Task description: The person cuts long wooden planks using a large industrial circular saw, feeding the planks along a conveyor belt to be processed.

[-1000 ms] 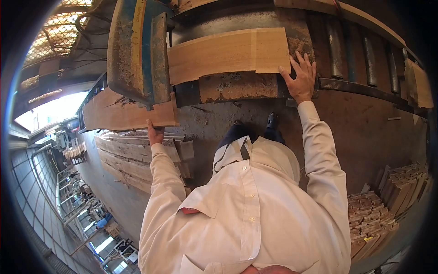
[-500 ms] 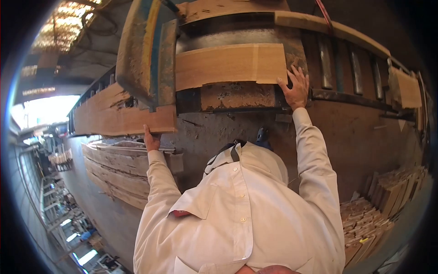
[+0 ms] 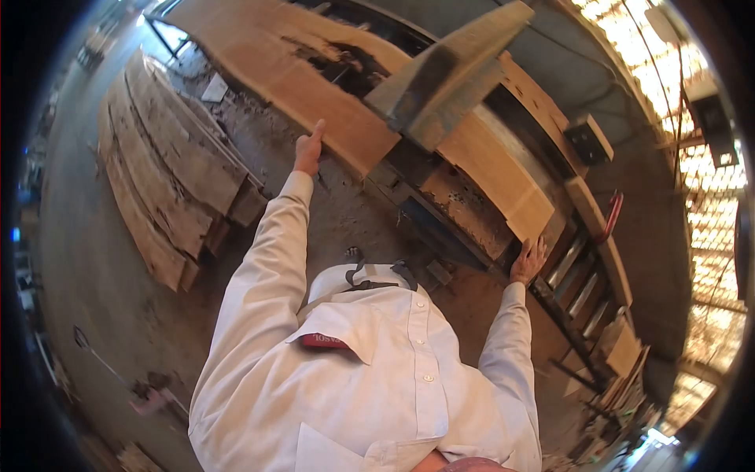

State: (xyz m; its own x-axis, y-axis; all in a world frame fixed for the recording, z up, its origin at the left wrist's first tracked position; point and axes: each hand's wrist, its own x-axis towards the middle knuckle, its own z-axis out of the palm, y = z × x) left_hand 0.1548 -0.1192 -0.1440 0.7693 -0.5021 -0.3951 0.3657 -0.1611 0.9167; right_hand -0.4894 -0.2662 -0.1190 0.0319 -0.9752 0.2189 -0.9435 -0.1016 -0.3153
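My left hand (image 3: 309, 149) is at the near edge of a long wooden plank (image 3: 314, 102) with a dark split in it. Its thumb lies against the edge, and the other fingers are partly hidden. My right hand (image 3: 528, 259) rests its spread fingers at the near end of a shorter, lighter board (image 3: 503, 177), which lies on a machine bed. Between the two boards rises the machine's upright guard (image 3: 448, 86), which hides where they meet.
Rough planks (image 3: 161, 173) lie stacked on the floor to the left. Metal rollers (image 3: 580, 291) continue the machine bed at the right, beside a timber rail (image 3: 602, 244) with a red handle (image 3: 612, 216). More wood pieces (image 3: 617, 346) are at lower right.
The view has swung and tilted, so the machine now runs diagonally and the floor planks show more fully. Both hands stay at the same boards, with no clear shift of the wood.
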